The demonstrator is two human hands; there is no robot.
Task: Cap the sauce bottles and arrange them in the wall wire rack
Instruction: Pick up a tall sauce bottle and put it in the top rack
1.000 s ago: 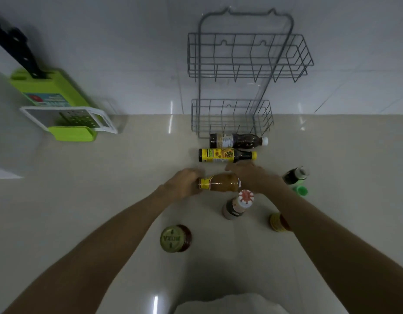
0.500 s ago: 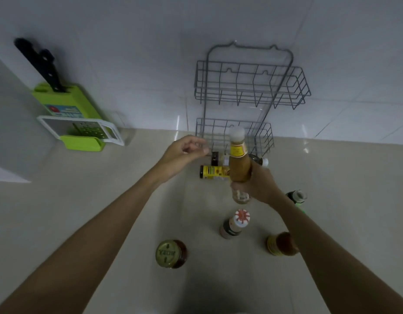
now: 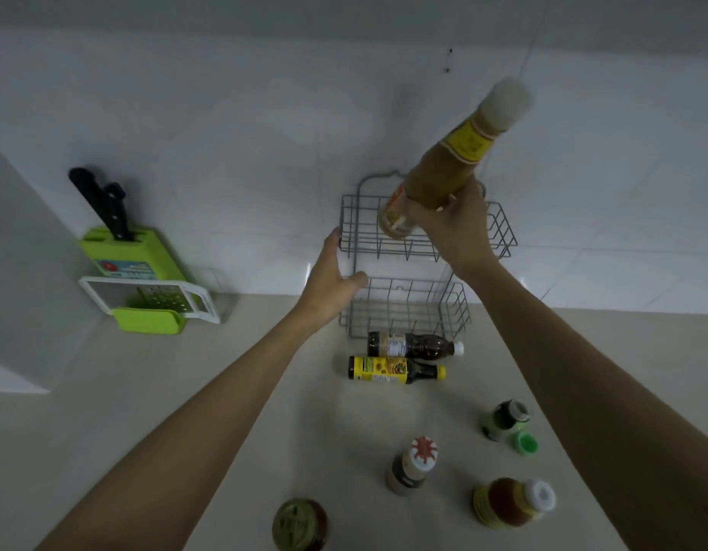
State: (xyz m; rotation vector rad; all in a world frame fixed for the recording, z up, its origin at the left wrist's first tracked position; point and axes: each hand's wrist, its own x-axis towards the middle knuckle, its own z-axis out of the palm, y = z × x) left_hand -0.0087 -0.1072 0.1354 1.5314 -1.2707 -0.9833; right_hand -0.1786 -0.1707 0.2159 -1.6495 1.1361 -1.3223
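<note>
My right hand point(image 3: 453, 228) grips a tall brown sauce bottle point(image 3: 444, 169) with a white cap and yellow neck label, tilted, its base down in the upper basket of the grey wall wire rack point(image 3: 499, 232). My left hand point(image 3: 332, 272) rests against the rack's left side, thumb by the lower basket, fingers at the upper basket's corner. Two capped dark bottles lie on the counter below the rack: one with a white cap point(image 3: 414, 345) and one with a yellow label point(image 3: 396, 369). A green bottle point(image 3: 503, 418) stands uncapped beside its loose green cap point(image 3: 525, 443).
Nearer to me stand a bottle with a red-and-white cap point(image 3: 414, 465), an amber bottle with a white cap point(image 3: 511, 503) and a jar with a green lid point(image 3: 300, 524). A green knife block and grater point(image 3: 141, 280) lean on the wall at left.
My right hand lifted the brown bottle off the counter, stood it up and carried it up into the upper basket. My left hand let go and moved to the rack's left side.
</note>
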